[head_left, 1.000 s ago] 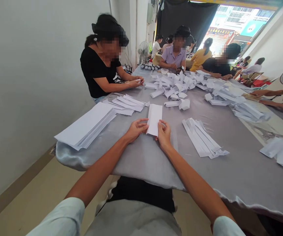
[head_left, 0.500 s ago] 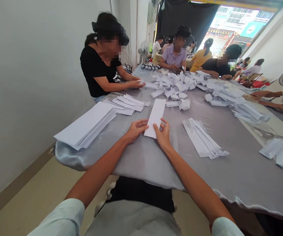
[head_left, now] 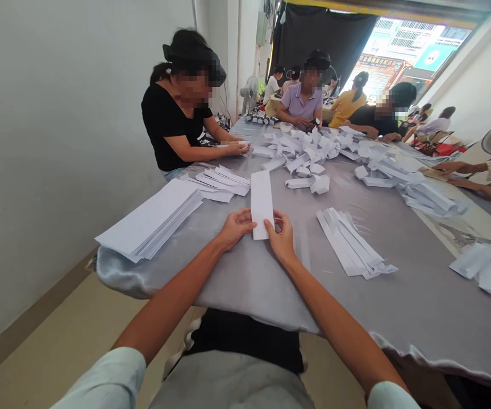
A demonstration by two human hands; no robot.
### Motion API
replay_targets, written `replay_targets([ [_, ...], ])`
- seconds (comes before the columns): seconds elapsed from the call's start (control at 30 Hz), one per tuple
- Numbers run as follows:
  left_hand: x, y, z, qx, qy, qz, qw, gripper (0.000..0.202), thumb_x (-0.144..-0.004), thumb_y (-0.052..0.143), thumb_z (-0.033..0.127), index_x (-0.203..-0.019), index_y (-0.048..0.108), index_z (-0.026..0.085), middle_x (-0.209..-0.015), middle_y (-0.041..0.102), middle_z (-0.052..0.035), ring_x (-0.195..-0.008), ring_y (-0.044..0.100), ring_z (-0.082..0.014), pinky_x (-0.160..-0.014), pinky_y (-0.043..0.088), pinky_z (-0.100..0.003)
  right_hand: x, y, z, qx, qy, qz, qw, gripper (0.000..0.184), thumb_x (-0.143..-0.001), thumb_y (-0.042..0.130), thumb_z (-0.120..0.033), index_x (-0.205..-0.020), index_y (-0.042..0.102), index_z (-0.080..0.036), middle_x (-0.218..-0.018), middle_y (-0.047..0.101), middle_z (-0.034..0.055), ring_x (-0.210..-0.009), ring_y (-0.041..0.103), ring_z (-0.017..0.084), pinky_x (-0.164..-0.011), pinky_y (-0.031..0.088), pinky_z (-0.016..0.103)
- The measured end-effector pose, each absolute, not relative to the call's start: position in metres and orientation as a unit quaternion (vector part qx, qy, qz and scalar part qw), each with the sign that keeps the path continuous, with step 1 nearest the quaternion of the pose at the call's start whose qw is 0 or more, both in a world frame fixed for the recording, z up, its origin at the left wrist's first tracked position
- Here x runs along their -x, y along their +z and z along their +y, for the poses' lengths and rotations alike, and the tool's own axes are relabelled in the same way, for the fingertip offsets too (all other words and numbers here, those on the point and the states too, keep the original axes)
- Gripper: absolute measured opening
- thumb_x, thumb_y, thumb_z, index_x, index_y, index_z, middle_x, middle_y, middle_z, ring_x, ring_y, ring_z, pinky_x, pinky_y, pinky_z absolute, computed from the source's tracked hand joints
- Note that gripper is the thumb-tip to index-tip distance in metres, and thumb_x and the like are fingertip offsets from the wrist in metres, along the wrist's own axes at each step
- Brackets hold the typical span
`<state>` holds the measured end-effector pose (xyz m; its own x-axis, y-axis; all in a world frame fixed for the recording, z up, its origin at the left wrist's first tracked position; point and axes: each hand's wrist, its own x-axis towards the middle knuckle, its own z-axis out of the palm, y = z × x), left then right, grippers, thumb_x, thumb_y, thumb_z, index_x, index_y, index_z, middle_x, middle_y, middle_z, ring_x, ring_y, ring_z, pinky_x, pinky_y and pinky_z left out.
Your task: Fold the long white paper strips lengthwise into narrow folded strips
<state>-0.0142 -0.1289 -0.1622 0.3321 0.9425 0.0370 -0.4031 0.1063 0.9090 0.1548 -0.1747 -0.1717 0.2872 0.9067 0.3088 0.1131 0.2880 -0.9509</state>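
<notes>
I'm steadying a white paper strip [head_left: 262, 199] on the grey cloth-covered table [head_left: 228, 289], my left hand [head_left: 237, 229] and right hand [head_left: 282, 238] pinching its lower edges from both sides.

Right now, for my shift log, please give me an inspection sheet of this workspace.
surface: grey satiny cloth draped over a long table.
job's things: white paper strip lying lengthwise between both hands; stack of paper sheets to its left; bundle of long folded strips to its right.
clutter: heap of folded paper pieces further along the table.
grippers: left hand and right hand, fingers touching the strip's lower part.
cables: thin wires high on the far wall.
surroundings: seated co-worker in black top, others beyond; pedestal fan.
</notes>
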Motion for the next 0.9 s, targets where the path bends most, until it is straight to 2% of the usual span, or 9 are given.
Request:
replay_targets([
  [0.07, 0.014, -0.163, -0.129, -0.455, 0.493, 0.298, 0.679, 0.084, -0.062, 0.100, 0.023, -0.137, 0.063, 0.015, -0.109, 0.078, -0.0134, -0.092, 0.076, -0.0253, -0.085, 0.061, -0.041, -0.155, -0.171, -0.176, 0.513, 0.296, -0.525, 0.611, 0.044, -0.093, 0.069, -0.048, -0.128, 0.067, -0.021, -0.133, 0.066, 0.0127, -0.113, 0.064, 0.023, -0.078, 0.055, 0.030],
  [0.17, 0.014, -0.163, -0.130, -0.470, 0.491, 0.298, 0.670, 0.092, -0.063, 0.099, 0.023, -0.145, 0.058, 0.015, -0.106, 0.078, -0.0122, -0.094, 0.075, -0.0260, -0.085, 0.062, -0.042, -0.155, -0.168, -0.179, 0.525, 0.266, -0.552, 0.591, 0.042, -0.098, 0.063, -0.050, -0.127, 0.072, -0.021, -0.130, 0.064, 0.0127, -0.114, 0.063, 0.024, -0.078, 0.054, 0.031],
  [0.27, 0.013, -0.160, -0.132, -0.482, 0.488, 0.301, 0.663, 0.090, -0.063, 0.100, 0.027, -0.142, 0.060, 0.013, -0.104, 0.077, -0.0126, -0.093, 0.074, -0.0263, -0.084, 0.062, -0.042, -0.153, -0.165, -0.181, 0.524, 0.265, -0.570, 0.575, 0.044, -0.099, 0.061, -0.054, -0.123, 0.076, -0.020, -0.127, 0.060, 0.0134, -0.111, 0.063, 0.025, -0.076, 0.055, 0.033],
  [0.4, 0.011, -0.157, -0.134, -0.489, 0.484, 0.305, 0.658, 0.087, -0.062, 0.101, 0.029, -0.138, 0.062, 0.011, -0.101, 0.077, -0.0125, -0.093, 0.073, -0.0266, -0.083, 0.063, -0.044, -0.153, -0.163, -0.182, 0.515, 0.255, -0.590, 0.568, 0.041, -0.095, 0.068, -0.054, -0.117, 0.080, -0.022, -0.116, 0.056, 0.0109, -0.104, 0.061, 0.025, -0.075, 0.054, 0.034],
  [0.6, 0.011, -0.159, -0.133, -0.489, 0.483, 0.304, 0.660, 0.080, -0.067, 0.099, 0.033, -0.136, 0.065, 0.012, -0.098, 0.078, -0.0111, -0.088, 0.075, -0.0248, -0.084, 0.062, -0.042, -0.154, -0.158, -0.184, 0.500, 0.234, -0.630, 0.546, 0.038, -0.102, 0.058, -0.049, -0.083, 0.078, -0.023, -0.084, 0.055, 0.0033, -0.079, 0.054, 0.020, -0.077, 0.048, 0.035],
  [0.67, 0.011, -0.161, -0.131, -0.485, 0.485, 0.303, 0.661, 0.078, -0.069, 0.098, 0.036, -0.136, 0.065, 0.012, -0.096, 0.079, -0.0109, -0.087, 0.075, -0.0245, -0.084, 0.061, -0.041, -0.154, -0.160, -0.184, 0.491, 0.244, -0.622, 0.559, 0.034, -0.100, 0.061, -0.048, -0.086, 0.079, -0.023, -0.081, 0.060, 0.0029, -0.077, 0.055, 0.020, -0.077, 0.047, 0.034],
  [0.73, 0.011, -0.163, -0.130, -0.487, 0.484, 0.300, 0.661, 0.075, -0.071, 0.097, 0.037, -0.135, 0.067, 0.011, -0.097, 0.079, -0.0116, -0.088, 0.075, -0.0245, -0.084, 0.061, -0.040, -0.154, -0.164, -0.182, 0.489, 0.250, -0.606, 0.576, 0.030, -0.098, 0.064, -0.048, -0.099, 0.081, -0.023, -0.085, 0.065, 0.0035, -0.079, 0.057, 0.020, -0.076, 0.048, 0.034],
  [0.8, 0.012, -0.164, -0.129, -0.489, 0.488, 0.296, 0.660, 0.073, -0.072, 0.096, 0.037, -0.134, 0.069, 0.011, -0.098, 0.079, -0.0115, -0.087, 0.074, -0.0237, -0.081, 0.060, -0.038, -0.154, -0.168, -0.179, 0.492, 0.268, -0.583, 0.588, 0.034, -0.095, 0.068, -0.049, -0.111, 0.080, -0.022, -0.088, 0.070, 0.0035, -0.078, 0.058, 0.019, -0.074, 0.049, 0.032],
  [0.9, 0.011, -0.166, -0.128, -0.476, 0.508, 0.299, 0.653, 0.078, -0.069, 0.097, 0.034, -0.138, 0.068, 0.013, -0.092, 0.077, -0.0068, -0.081, 0.072, -0.0200, -0.075, 0.060, -0.034, -0.154, -0.172, -0.178, 0.490, 0.318, -0.557, 0.591, 0.040, -0.090, 0.073, -0.053, -0.115, 0.080, -0.022, -0.086, 0.071, 0.0022, -0.070, 0.057, 0.017, -0.066, 0.049, 0.030],
])
